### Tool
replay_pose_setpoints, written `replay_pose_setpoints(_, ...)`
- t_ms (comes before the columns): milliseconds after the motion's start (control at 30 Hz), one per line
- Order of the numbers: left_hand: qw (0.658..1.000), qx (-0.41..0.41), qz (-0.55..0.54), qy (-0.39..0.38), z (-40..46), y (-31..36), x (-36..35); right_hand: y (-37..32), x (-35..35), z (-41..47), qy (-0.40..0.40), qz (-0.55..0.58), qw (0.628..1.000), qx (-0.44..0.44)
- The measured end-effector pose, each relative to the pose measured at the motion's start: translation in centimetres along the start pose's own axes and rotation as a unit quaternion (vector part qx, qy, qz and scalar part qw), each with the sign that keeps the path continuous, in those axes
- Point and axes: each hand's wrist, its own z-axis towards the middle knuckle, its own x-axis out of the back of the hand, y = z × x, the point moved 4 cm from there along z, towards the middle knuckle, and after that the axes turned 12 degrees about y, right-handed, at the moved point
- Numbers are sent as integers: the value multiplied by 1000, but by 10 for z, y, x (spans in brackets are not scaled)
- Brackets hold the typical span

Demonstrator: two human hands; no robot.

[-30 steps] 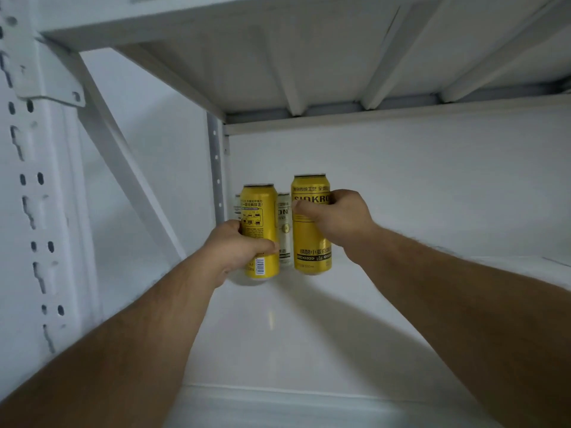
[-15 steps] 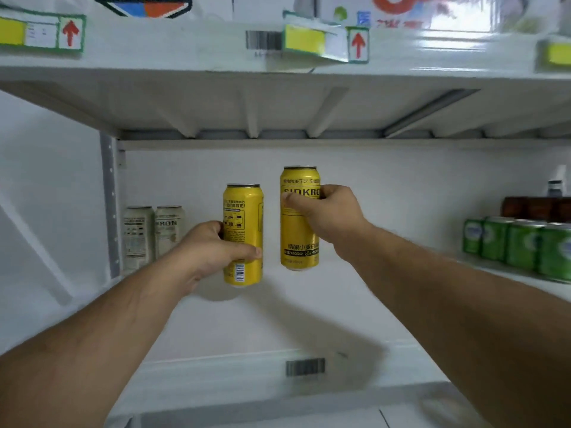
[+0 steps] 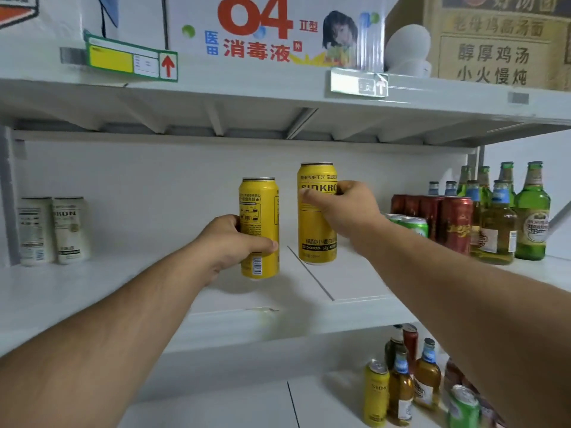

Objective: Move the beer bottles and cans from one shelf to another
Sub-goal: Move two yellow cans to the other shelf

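Observation:
My left hand (image 3: 230, 242) grips a tall yellow beer can (image 3: 259, 211) around its lower half and holds it upright above the middle shelf (image 3: 92, 291). My right hand (image 3: 343, 211) grips a second yellow can (image 3: 315, 233) near its top, a little farther right and higher; I cannot tell whether its base touches the shelf. Two white cans (image 3: 52, 230) stand at the shelf's far left. At the right of the same shelf stand red cans (image 3: 454, 223), green cans (image 3: 414, 225) and green and amber bottles (image 3: 531, 211).
The lower shelf (image 3: 247, 403) holds a yellow can (image 3: 375, 393), amber bottles (image 3: 428, 375) and a green can (image 3: 463, 406) at the right. Cardboard boxes (image 3: 494, 41) sit on the top shelf (image 3: 247, 88), whose underside is close above the cans. A grey upright post (image 3: 7, 196) stands at far left.
The view has swung right and back from the left corner. Both hands have carried the yellow cans rightward, away from the two white cans, toward the middle of the shelf.

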Motion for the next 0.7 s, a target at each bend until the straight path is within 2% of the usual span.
replay_pose_setpoints(300,999,-14,7,-28,13,29,-77,28,53,44,42,-8,999,-1)
replay_pose_setpoints(700,998,-25,16,-49,68,26,-135,80,49,107,80,-36,996,-17)
